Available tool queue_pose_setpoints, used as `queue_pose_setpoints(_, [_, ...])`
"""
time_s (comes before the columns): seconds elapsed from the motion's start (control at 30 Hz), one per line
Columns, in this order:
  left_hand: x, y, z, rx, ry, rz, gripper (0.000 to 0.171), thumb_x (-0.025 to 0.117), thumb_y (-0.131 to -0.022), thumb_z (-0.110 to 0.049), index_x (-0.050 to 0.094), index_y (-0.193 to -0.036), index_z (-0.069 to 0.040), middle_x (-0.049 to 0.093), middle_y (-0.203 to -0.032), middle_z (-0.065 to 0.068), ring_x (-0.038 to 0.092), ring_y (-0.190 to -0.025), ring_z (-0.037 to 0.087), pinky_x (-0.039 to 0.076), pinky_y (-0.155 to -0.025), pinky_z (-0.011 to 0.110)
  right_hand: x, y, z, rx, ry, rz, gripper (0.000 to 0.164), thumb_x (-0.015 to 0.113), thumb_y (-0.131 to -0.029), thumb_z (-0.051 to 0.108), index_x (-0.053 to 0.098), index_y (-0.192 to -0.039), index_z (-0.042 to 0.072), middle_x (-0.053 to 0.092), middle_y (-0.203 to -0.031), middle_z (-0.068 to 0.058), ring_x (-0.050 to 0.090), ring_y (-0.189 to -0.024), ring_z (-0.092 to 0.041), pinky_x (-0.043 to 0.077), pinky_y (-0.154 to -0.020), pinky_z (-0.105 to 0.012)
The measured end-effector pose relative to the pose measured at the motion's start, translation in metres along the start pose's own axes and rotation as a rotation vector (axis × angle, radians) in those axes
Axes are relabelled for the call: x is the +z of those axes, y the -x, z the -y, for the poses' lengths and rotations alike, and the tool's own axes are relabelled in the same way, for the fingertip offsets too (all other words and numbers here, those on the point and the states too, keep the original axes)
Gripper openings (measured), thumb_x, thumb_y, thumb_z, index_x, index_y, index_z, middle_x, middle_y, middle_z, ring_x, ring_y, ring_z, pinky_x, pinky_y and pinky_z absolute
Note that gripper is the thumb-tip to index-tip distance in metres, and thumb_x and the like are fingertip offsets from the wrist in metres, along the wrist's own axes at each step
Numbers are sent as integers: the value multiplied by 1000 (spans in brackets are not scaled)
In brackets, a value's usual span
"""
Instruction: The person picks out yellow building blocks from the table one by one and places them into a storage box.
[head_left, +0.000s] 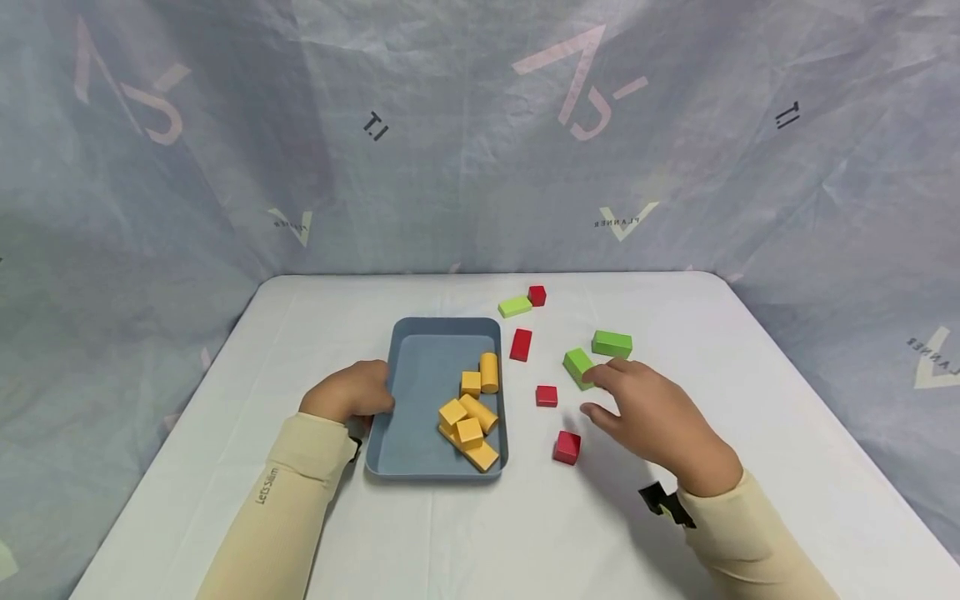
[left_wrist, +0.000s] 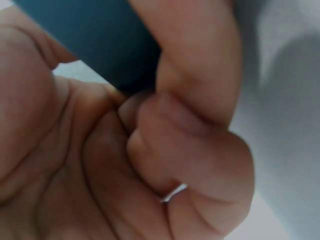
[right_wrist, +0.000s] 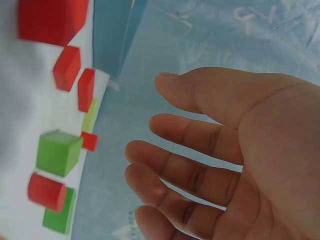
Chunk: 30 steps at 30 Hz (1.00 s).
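Observation:
My left hand [head_left: 348, 392] grips the left rim of a blue-grey tray [head_left: 420, 358]; in the left wrist view its fingers curl about the tray's wall [left_wrist: 100, 40]. Several yellow blocks lie in the tray's right half, among them a cylinder [head_left: 489, 372] and a flat bar [head_left: 480, 455]. Over the table on the right, my right hand [head_left: 660, 417] holds nothing, its fingers spread and loosely bent. Nearest to its fingertips in the head view is a green block [head_left: 577, 367]. A red cylinder [right_wrist: 47, 192] shows only in the right wrist view.
Another green block [head_left: 612, 343] lies beyond the right hand. Between tray and hand are a red cube [head_left: 567, 447], a small red block [head_left: 547, 396] and a red flat block [head_left: 521, 344]. Farther back, a light green block [head_left: 515, 307] sits beside a red cube [head_left: 537, 296].

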<state>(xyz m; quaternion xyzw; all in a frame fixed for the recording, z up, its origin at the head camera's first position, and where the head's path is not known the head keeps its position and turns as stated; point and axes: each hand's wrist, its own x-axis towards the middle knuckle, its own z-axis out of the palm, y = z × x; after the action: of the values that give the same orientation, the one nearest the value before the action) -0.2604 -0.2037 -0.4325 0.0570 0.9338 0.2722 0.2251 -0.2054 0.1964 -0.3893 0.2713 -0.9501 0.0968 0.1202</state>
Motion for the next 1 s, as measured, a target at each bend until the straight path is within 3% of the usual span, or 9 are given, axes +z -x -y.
queue_pose_setpoints(0.63, [0,-1,1,-12,-1,5,13,50,-75,4,55,-86,-1,61,-64,16,58,-48,29,52,-44,43,8,27,-26,113,-16,38,33,74,-78,28,65,-107,16,61,-97,2,55,-79,-13,51,-70,-41])
queue_pose_setpoints(1.0, [1,-1,1,-7,-10,-2,12,49,-74,3,55,-84,-2,61,-63,14,59,-48,28,52,-44,41,9,39,-35,203,-49,125,33,70,-80,21,64,-109,8,60,-107,-12,53,-96,-32,47,-81,-52])
